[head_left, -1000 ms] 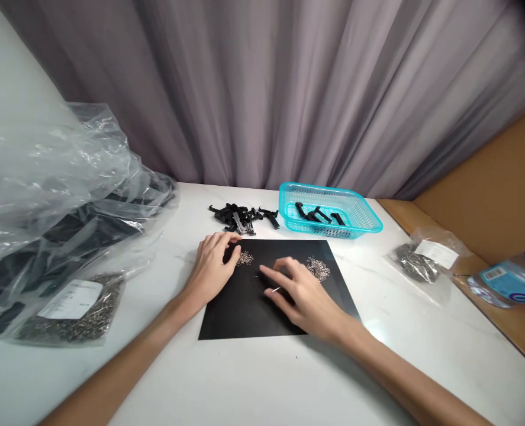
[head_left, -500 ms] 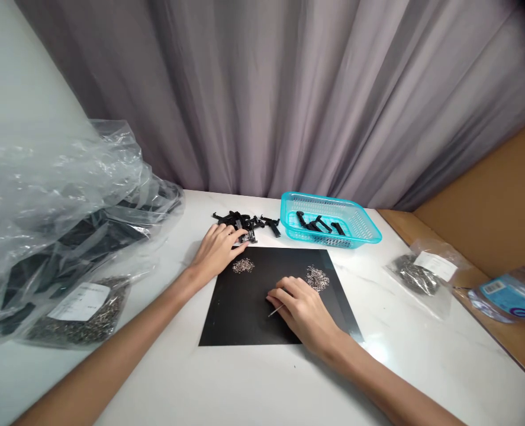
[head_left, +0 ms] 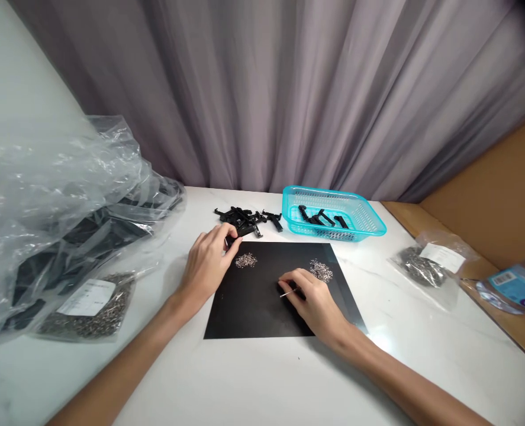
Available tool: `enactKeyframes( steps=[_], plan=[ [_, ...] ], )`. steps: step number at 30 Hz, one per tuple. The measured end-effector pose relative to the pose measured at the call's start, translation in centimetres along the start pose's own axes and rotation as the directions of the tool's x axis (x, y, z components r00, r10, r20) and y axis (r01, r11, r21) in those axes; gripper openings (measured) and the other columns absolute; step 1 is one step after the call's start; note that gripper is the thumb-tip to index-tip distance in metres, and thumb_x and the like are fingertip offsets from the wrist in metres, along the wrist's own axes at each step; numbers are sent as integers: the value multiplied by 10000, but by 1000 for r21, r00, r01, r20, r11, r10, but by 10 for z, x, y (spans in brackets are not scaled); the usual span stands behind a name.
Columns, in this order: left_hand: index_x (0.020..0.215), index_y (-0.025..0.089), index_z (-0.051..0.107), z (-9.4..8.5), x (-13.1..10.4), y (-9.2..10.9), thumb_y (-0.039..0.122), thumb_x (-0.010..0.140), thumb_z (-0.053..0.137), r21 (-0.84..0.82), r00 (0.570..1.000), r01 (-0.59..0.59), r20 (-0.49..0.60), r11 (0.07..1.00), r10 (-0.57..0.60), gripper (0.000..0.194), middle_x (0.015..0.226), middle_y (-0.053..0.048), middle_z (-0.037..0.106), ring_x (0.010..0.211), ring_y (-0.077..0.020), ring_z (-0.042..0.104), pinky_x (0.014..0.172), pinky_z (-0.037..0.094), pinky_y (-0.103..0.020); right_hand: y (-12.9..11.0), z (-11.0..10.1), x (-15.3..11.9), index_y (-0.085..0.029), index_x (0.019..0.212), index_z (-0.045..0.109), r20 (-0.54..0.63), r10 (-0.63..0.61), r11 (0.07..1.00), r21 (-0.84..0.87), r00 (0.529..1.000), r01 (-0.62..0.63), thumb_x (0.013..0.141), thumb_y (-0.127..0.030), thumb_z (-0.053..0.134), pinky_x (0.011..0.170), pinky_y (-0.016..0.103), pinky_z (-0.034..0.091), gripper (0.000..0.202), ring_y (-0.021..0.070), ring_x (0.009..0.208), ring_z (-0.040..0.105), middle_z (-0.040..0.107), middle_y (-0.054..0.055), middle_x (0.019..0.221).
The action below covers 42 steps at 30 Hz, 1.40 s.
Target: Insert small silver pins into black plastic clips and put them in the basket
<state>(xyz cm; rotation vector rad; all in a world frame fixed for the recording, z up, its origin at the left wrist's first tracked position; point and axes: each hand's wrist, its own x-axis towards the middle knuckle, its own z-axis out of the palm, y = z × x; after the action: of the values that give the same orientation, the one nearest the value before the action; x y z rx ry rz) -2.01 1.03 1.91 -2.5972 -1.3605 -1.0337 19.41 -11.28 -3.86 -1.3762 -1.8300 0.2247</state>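
Note:
My left hand [head_left: 209, 260] pinches a black plastic part [head_left: 240, 232] between thumb and fingers, just in front of a pile of similar black parts [head_left: 244, 216]. Over the black mat [head_left: 253, 307], my right hand [head_left: 309, 296] is closed on a thin metal rod [head_left: 289, 292], whose pale tip sticks out to the left. Whatever else those fingers hold is hidden. Two heaps of small metal pieces lie on the mat: the left heap [head_left: 246, 260] close to my left hand, the right heap [head_left: 321, 270] just beyond my right hand.
A turquoise basket [head_left: 360, 234] with several black parts stands at the back right. Clear bags of metal pieces lie at left [head_left: 97, 313] and right [head_left: 422, 266]. Large plastic bags [head_left: 67, 177] fill the left side; a blue-labelled package [head_left: 515, 290] lies far right.
My left hand has drawn back from the pile toward me with a black plastic part in its fingers. The right hand, still with the thin rod, has shifted slightly right and away.

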Motion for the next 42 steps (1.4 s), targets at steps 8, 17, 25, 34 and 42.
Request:
enactKeyframes(
  steps=[8,17,25,34,42],
  plan=[
    [1211,315,679,2,-25,21,305,1024,571,-539,967,74,244,839,71,217,1175,-6,670,965,-166,623,900,499,-301,2,-3,2,-209,1150,681,-15,3,990,144,1000,-1,1043,-158,487,752,306,530,227,194,867,682,696,66,1000],
    [1097,248,600,7,-36,48,406,1023,553,-671,901,291,432,681,40,181,769,34,651,741,-160,685,767,553,-313,-1,-10,7,-211,1004,672,-46,183,971,164,982,-173,994,-195,545,642,295,460,129,170,688,583,668,28,841],
    [1067,243,581,3,-36,46,483,907,714,-667,889,295,454,684,58,317,1064,-11,677,876,-168,671,833,556,-338,-5,-17,6,-211,982,697,-32,284,923,282,958,-264,999,-324,581,582,280,376,163,141,634,488,639,12,826],
    [1134,273,570,0,-40,47,513,972,607,-584,849,237,513,777,127,291,1134,-22,670,952,-201,671,855,564,-377,0,-23,8,-204,987,715,84,349,840,414,933,-351,971,-427,637,570,277,350,237,131,627,439,655,12,830],
    [1134,267,575,1,-39,48,416,1004,590,-509,850,-79,415,857,324,199,1167,-25,667,1061,-221,657,947,543,-398,-1,-31,9,-194,938,695,166,325,800,476,931,-364,952,-474,661,582,275,368,282,130,644,478,649,13,826]
  ],
)
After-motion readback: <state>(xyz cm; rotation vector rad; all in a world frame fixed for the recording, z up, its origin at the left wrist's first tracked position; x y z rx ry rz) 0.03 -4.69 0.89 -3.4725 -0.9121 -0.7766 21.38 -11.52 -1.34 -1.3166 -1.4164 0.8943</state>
